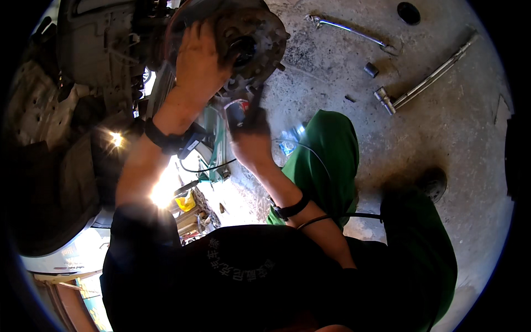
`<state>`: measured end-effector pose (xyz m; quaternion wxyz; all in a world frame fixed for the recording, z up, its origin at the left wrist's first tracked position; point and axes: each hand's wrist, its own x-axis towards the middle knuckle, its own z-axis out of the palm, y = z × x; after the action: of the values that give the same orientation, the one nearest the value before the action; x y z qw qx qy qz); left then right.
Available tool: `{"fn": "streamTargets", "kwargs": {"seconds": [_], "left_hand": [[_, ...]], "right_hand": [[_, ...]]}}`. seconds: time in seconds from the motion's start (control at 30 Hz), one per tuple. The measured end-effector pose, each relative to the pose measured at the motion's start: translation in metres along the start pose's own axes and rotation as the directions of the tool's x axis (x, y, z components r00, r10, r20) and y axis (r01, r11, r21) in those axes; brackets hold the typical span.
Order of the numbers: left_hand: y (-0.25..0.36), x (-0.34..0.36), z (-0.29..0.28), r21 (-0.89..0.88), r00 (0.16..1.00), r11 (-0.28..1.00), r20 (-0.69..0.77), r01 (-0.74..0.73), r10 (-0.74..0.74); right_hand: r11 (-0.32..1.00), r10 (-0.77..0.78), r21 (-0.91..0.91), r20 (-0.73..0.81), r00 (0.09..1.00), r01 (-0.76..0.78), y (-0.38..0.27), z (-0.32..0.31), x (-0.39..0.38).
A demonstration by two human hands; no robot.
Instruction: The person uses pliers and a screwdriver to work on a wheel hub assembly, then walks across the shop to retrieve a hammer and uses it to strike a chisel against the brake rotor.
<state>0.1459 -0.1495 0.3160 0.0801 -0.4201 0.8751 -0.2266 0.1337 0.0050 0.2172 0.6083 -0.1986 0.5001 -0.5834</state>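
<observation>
A rusty, dark wheel hub point(264, 39) with studs around its face sits at the top centre, on the underside of a vehicle. My left hand point(199, 63) grips it at the left, fingers curled on its face and partly in shadow. Just below the hub, my right hand point(248, 141) is closed on a dark tool point(241, 110) with grey and red parts; its upper end reaches toward the hub's lower edge, and its exact shape is too dark and blurred to make out. A dark cable point(301, 145) runs by my right wrist.
Dark vehicle underbody point(83, 66) fills the left. On the concrete floor point(420, 133) lie a long wrench point(348, 29), a T-shaped bar point(420, 80), a small socket point(371, 68) and a black round part point(408, 12). My green-trousered knee point(326, 144) is below the hub. Bright light shines at lower left.
</observation>
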Motion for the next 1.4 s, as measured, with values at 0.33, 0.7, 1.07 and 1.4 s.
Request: {"fn": "streamTargets", "kwargs": {"seconds": [0.33, 0.7, 1.07, 1.4], "left_hand": [[0.002, -0.002, 0.006, -0.063, 0.996, 0.997, -0.079, -0.047, 0.042], [0.0, -0.002, 0.004, -0.041, 0.997, 0.999, -0.076, -0.026, 0.023], [0.003, -0.002, -0.003, -0.078, 0.998, 0.997, -0.055, -0.019, 0.015], [-0.002, -0.014, 0.007, 0.106, 0.991, 0.991, 0.105, 0.077, -0.088]], "right_hand": [[0.67, -0.374, -0.615, 0.204, 0.905, 0.415, -0.001, 0.0, -0.002], [0.831, -0.309, -0.469, 0.062, 0.949, 0.301, 0.006, 0.007, 0.002], [0.892, -0.289, -0.357, 0.021, 0.957, 0.277, -0.005, 0.008, 0.01], [0.816, -0.33, -0.519, -0.059, 0.942, 0.254, 0.009, -0.009, 0.019]]}}
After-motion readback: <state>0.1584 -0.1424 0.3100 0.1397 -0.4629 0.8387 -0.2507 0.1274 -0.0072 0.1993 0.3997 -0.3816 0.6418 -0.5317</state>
